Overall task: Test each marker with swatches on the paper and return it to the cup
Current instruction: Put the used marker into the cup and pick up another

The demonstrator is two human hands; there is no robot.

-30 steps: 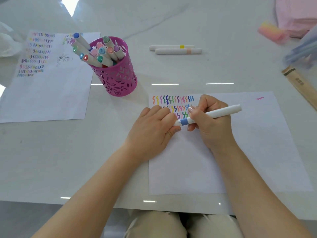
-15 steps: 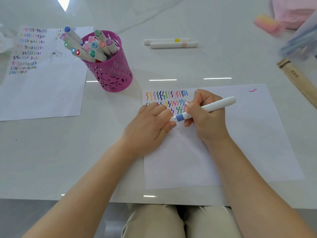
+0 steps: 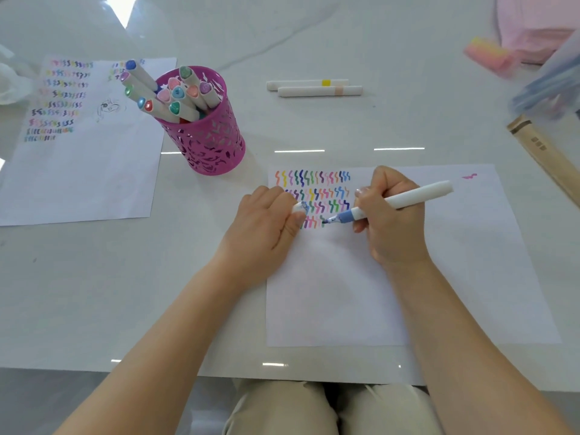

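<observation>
A white marker with a blue band [image 3: 405, 198] is gripped in my right hand [image 3: 387, 218]; its uncapped blue tip touches the paper [image 3: 439, 277] at the end of the fourth row of colored squiggle swatches [image 3: 314, 196]. My left hand [image 3: 266, 227] rests on the paper's left edge and holds the marker's white cap [image 3: 299, 208] between thumb and fingers. The pink perforated cup [image 3: 207, 142] stands up and to the left of the paper, filled with several white markers with colored heart ends.
Two white markers [image 3: 314, 87] lie on the table behind the paper. Another swatch-covered sheet [image 3: 81, 152] lies at the left. A wooden box [image 3: 546, 155], a pink eraser [image 3: 486, 54] and blurred items sit at the right. The table's front edge is near my lap.
My hands have pulled apart: the cap came off the marker and stays in my left hand. The bare tip has dropped onto the paper by the last swatch row.
</observation>
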